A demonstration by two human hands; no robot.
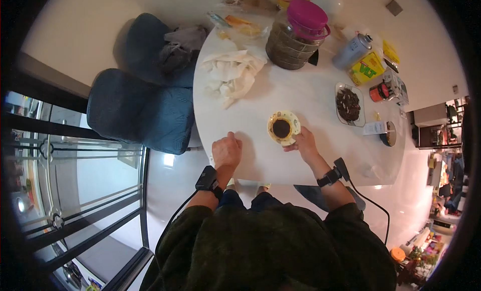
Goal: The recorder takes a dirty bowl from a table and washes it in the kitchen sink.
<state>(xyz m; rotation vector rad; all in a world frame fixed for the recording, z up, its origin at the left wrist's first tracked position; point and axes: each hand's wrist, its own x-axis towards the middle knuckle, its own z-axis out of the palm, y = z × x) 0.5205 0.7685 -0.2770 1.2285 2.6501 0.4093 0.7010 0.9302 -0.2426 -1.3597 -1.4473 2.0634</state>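
Observation:
My right hand (305,143) grips the near right side of a pale patterned cup (273,135). A dark liquid (282,128) lies in the bottom of the cup, and brown smears mark its inner wall. My left hand (227,150) rests at the near left edge of the white table (300,99), its fingers curled in and nothing seen in them. The cup is to the right of that hand, with a gap between the two. Beyond my left hand lies a crumpled off-white cloth (236,75).
A large jar (291,45) with a magenta lid stands at the back. On the right are a glass dish of dark food (348,104), a yellow box (366,68), a spray can (355,48), a red-lidded jar (378,92) and a small bowl (391,135). Blue-covered chairs (139,110) stand left.

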